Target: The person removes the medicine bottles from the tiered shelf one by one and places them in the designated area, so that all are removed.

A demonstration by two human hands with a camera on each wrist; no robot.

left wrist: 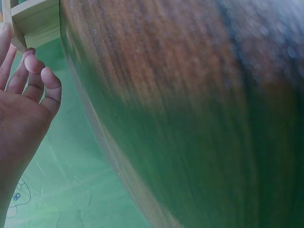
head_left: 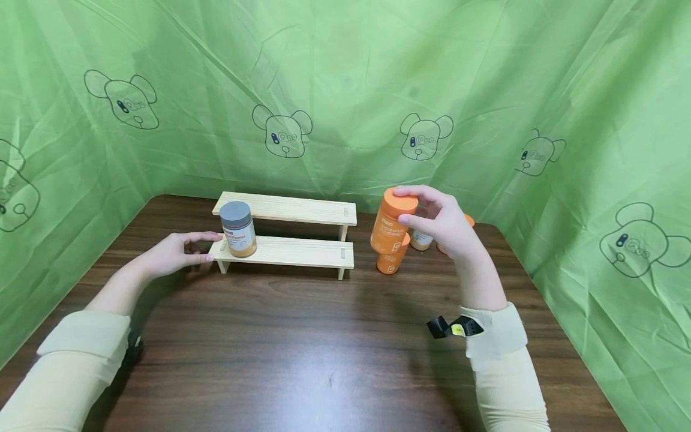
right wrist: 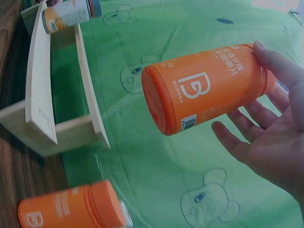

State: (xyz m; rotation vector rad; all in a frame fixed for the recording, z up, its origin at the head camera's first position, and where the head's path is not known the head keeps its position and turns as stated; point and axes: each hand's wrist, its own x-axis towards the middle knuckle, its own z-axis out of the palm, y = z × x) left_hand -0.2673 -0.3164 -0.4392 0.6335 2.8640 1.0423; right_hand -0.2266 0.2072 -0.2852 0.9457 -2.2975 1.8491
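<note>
My right hand (head_left: 439, 225) grips an orange bottle (right wrist: 204, 88) by its lid, thumb on one side and fingers on the other. The bottle hangs tilted in the air, its base showing in the right wrist view. Below it a second orange bottle (head_left: 390, 264) stands on the table. My left hand (head_left: 171, 254) is at the left end of a two-tier wooden rack (head_left: 291, 252), thumb and index fingertips right at the lower board's end. A grey-lidded jar (head_left: 238, 231) stands on that lower board, just beside the left fingertips.
Behind the right hand stand a pale-labelled jar (head_left: 421, 240) and another orange-lidded container (head_left: 469, 220), both partly hidden. A dark wooden table (head_left: 302, 336) carries everything. Green cloth (head_left: 345, 72) with printed bear faces encloses its back and sides.
</note>
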